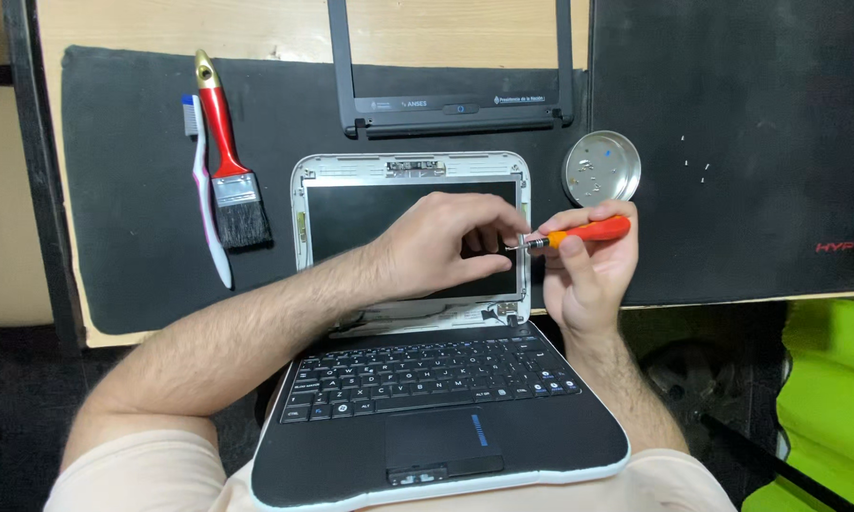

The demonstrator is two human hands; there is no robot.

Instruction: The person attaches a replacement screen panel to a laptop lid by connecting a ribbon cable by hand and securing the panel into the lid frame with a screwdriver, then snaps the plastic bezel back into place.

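A small black-and-white laptop [446, 417] rests on my lap, its lid open and leaning on the desk edge. The screen panel [351, 213] is bare, with its bezel off. My left hand [446, 246] reaches over the screen, its fingertips pinching at the right edge of the panel, right at the screwdriver tip. My right hand [588, 270] grips an orange-handled screwdriver [579, 232], whose metal tip points left at the screen's right edge.
A black screen bezel [455, 104] lies on the desk behind the laptop. A round metal tin [601, 168] holding small screws sits to the right. A red-handled paintbrush [228, 156] and a toothbrush [204, 199] lie on the black mat [124, 171] at left. A green object [830, 398] sits at lower right.
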